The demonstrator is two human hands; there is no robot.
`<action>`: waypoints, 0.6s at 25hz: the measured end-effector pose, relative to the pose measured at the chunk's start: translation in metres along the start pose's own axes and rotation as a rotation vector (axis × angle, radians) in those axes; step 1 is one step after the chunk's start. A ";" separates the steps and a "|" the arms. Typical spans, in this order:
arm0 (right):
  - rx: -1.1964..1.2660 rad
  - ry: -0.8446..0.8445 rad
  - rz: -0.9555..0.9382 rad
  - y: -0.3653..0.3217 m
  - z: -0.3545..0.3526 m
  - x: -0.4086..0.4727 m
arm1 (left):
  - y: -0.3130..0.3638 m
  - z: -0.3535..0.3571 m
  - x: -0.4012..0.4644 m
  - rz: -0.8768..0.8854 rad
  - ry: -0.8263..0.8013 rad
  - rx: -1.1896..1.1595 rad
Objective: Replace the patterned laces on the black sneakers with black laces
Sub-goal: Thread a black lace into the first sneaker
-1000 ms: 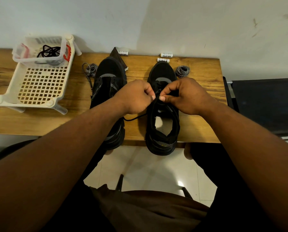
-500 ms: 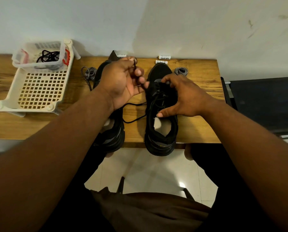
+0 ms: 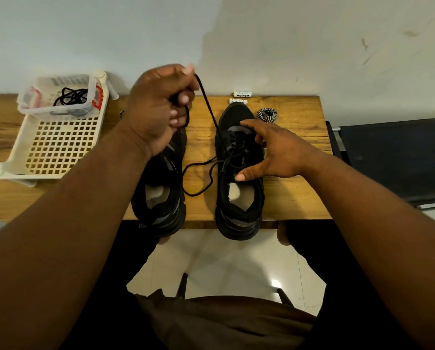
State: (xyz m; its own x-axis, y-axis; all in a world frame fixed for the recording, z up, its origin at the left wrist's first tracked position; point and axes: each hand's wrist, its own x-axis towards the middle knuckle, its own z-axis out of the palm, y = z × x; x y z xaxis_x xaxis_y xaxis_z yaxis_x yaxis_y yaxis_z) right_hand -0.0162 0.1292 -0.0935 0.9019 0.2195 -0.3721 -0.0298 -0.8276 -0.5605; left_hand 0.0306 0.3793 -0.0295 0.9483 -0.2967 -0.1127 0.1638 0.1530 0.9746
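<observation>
My left hand (image 3: 158,109) grips the black lace (image 3: 209,107) pulled up from the right sneaker (image 3: 239,173) on the table (image 3: 292,198), my right hand (image 3: 274,152) spread open bracing it, and too hard a tug could drag the slack end out of its eyelet.

A plain room in a home, it seems: a small wood-grain table (image 3: 287,198) pushed against a scuffed, pale painted wall (image 3: 312,46), glossy tiled floor (image 3: 224,261) below, a white plastic basket (image 3: 16,157) at the table's left edge
</observation>
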 end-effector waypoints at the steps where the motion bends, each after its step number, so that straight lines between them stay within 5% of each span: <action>1: 0.007 -0.008 0.000 0.001 0.000 -0.001 | 0.006 -0.002 0.001 0.043 0.025 -0.110; 10: 0.068 0.027 0.083 -0.021 0.004 -0.019 | 0.058 -0.012 -0.033 0.293 0.168 -0.281; 13: 0.076 0.116 0.085 -0.033 0.014 -0.037 | 0.057 -0.006 -0.052 0.210 0.271 0.078; 15: 0.043 0.129 0.097 -0.042 0.014 -0.049 | 0.043 0.004 -0.066 -0.039 0.303 0.469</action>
State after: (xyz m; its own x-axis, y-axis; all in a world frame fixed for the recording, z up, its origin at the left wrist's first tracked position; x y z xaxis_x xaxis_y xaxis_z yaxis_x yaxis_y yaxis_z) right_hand -0.0647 0.1607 -0.0618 0.9416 0.0691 -0.3296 -0.1355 -0.8183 -0.5586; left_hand -0.0262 0.4016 0.0208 0.9910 0.0007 -0.1335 0.1272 -0.3090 0.9425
